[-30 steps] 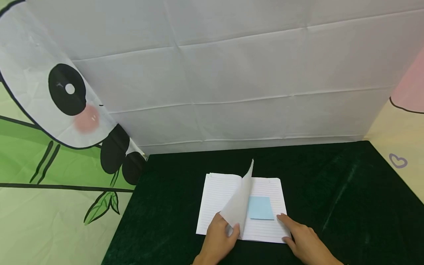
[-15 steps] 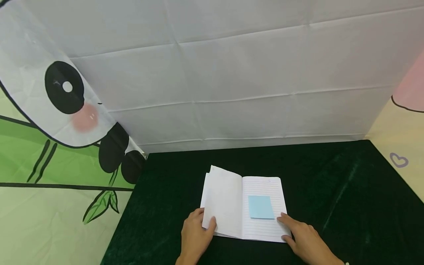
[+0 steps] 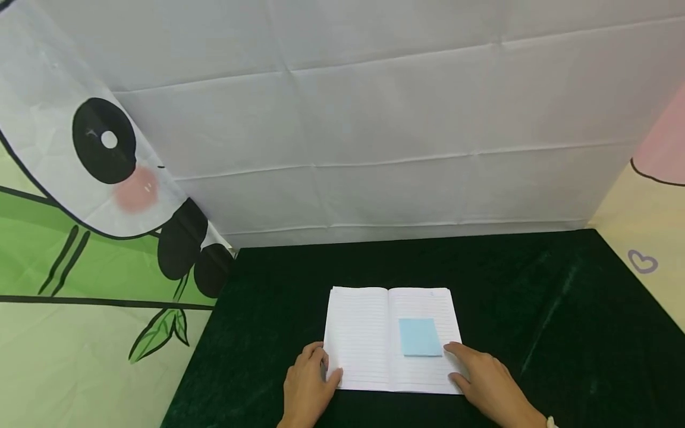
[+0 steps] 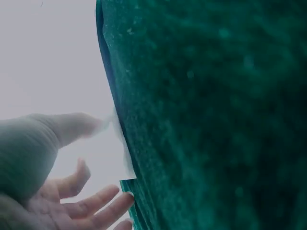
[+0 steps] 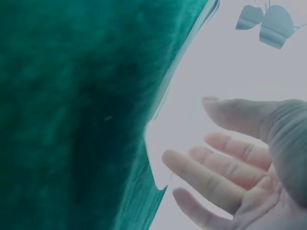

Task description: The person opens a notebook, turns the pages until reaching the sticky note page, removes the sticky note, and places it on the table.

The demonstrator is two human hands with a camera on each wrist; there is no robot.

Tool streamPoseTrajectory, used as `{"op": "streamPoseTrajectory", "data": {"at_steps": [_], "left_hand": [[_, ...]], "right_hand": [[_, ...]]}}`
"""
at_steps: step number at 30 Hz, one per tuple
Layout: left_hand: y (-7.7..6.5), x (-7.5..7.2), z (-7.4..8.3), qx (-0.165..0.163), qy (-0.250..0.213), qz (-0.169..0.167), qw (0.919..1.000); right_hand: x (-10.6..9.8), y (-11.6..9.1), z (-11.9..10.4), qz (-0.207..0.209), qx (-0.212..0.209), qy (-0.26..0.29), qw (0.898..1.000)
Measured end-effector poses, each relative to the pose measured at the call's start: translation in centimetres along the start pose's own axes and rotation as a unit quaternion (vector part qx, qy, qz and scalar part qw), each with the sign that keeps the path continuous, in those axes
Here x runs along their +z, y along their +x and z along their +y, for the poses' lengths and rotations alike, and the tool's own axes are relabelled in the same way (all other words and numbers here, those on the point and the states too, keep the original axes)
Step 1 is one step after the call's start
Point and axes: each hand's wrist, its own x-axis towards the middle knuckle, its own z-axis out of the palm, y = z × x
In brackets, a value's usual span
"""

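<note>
An open lined notebook [image 3: 358, 339] lies flat in the head view, with both pages facing up. On its right page sits a light blue sticky note [image 3: 420, 337]. My left hand [image 3: 307, 383] is at the lower left edge of the notebook, its thumb over the page's corner and its fingers alongside the edge. At the lower right edge, my right hand [image 3: 484, 380] rests with index finger and thumb on the page, the index tip close to the note. Loosely extended fingers show on the left hand [image 4: 81, 191] and right hand [image 5: 235, 177] in the wrist views; the paper there is washed out.
Dark green velvety cloth [image 3: 524, 285] covers the table around the notebook. Behind it hangs a pale creased sheet [image 3: 374, 131]. A printed cartoon backdrop [image 3: 107, 267] stands on the left, and a yellow panel [image 3: 642, 232] on the right.
A page held by my left hand has swung over to the left and now lies flat. The left hand has moved left to the notebook's edge and released the page. My right hand stays nearly still.
</note>
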Motion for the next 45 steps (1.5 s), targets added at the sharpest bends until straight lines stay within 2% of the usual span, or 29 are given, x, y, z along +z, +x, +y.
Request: {"op": "streamPoseTrajectory", "data": {"at_steps": [6,10,13,17,21,26,32,45], "left_hand": [[-0.2,0.0,-0.3,0.033,-0.003,0.008,0.9994],[-0.5,-0.3,-0.5,0.059,-0.001,-0.017,0.9981],[-0.8,-0.5,-0.7,0.073,-0.012,-0.050,0.9960],[-1.2,-0.6,-0.8,0.078,-0.029,-0.094,0.9921],[-1.3,-0.9,-0.7,0.073,-0.027,-0.116,0.9903],[-1.2,-1.0,-0.7,0.075,-0.027,-0.117,0.9899],[-1.1,-1.2,-0.8,0.067,-0.026,-0.124,0.9896],[-1.2,-1.5,-1.2,0.065,-0.025,-0.112,0.9913]], "right_hand": [[0.2,0.6,-1.2,0.080,-0.039,-0.041,0.995],[0.4,1.4,-2.6,0.123,-0.056,-0.053,0.989],[0.6,2.0,-3.6,0.131,-0.058,-0.067,0.987],[1.4,2.7,-4.3,0.121,-0.055,-0.088,0.987],[2.3,3.3,-4.7,0.106,-0.059,-0.097,0.988],[3.1,3.7,-5.0,0.111,-0.076,-0.109,0.985],[3.2,4.0,-4.9,0.146,-0.080,-0.116,0.979],[0.9,4.7,-4.1,0.203,-0.058,-0.079,0.974]]}}
